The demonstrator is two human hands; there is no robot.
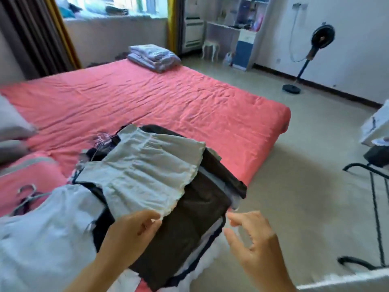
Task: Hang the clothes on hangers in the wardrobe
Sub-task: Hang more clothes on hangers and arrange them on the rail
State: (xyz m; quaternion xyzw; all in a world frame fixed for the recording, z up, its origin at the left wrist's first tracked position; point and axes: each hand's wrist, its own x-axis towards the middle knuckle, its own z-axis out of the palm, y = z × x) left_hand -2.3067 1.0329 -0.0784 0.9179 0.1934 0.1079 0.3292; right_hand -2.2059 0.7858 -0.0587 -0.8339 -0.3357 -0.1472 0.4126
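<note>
A stack of folded clothes lies on the near corner of the pink bed (168,98). On top is a pale green ruffled garment (147,171), over a dark brown garment (189,228). A white garment (46,234) lies at the left, and several wire hangers (27,197) rest on the bed behind it. My left hand (130,234) pinches the near hem of the pale green garment. My right hand (252,239) hovers at the right edge of the stack, fingers spread and holding nothing. No wardrobe is in view.
A folded grey blanket (153,56) sits at the bed's far corner, pillows (12,127) at the left. A standing fan (311,57) and a shelf unit (237,28) stand by the far wall. A black metal rack (374,207) is at the right.
</note>
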